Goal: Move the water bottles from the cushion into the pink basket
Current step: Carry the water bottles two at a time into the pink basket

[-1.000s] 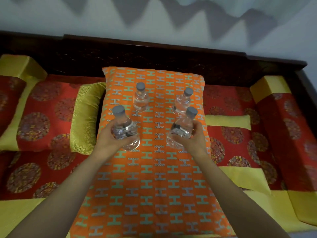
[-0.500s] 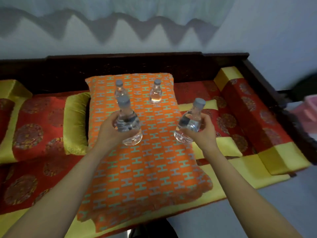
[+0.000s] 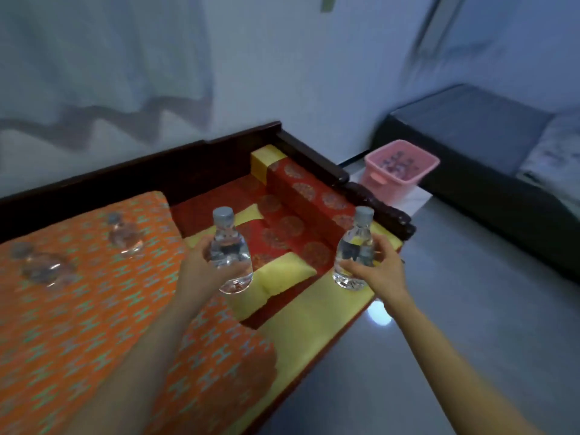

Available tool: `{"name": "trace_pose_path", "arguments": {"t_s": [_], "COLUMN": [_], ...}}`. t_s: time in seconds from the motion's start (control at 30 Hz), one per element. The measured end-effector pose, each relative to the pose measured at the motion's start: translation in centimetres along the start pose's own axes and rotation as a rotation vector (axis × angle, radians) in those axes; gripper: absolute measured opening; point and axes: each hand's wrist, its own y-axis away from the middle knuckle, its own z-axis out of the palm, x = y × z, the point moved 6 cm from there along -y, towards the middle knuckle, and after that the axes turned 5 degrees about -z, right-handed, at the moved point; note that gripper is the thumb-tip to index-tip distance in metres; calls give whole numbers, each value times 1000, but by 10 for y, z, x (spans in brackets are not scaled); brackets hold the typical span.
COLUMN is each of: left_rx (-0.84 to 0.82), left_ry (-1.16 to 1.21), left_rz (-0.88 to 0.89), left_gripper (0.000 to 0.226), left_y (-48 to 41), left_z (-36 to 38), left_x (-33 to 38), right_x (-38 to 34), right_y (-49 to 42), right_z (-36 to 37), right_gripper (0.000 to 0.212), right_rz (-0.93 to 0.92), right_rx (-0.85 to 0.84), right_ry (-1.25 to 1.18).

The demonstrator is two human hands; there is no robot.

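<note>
My left hand grips a clear water bottle with a grey cap, held upright above the right edge of the orange patterned cushion. A second, similar bottle is upright in my right hand, over the yellow front edge of the sofa. Two more bottles stay on the cushion at the left: one further back, one near the left edge, both blurred. The pink basket stands on the floor beyond the sofa's right arm, well ahead of my right hand.
The dark wooden sofa frame and its red bolster lie between my hands and the basket. A dark grey couch sits right behind the basket. Grey floor spreads to the right of the sofa.
Both hands have lifted their bottles off the cushion and carried them to the right. My view has swung right, bringing the pink basket and the grey couch into sight.
</note>
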Motion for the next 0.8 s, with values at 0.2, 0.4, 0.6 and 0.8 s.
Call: {"name": "trace_pose_path", "arguments": {"t_s": [0.2,0.4,0.6,0.8], "left_rx": [-136,-198,-256,-329], "left_ry": [12,17,-8,-51], "left_rz": [0,41,76,79], "left_gripper": [70,64,63,60], "left_y": [-9,-19,-50,-97], "left_z": [143,293,414,504], "left_x": [36,74,111,127], "right_x": [48,87,118,159], "right_y": [-9,-49,-97,-162], "right_z": [-135,-265,-363,-401], "right_gripper": [64,62,60,63], "right_rz": [58,71,102,160], "right_rx": [122,186,282,307], "right_ry": [17,11,15,-8]}}
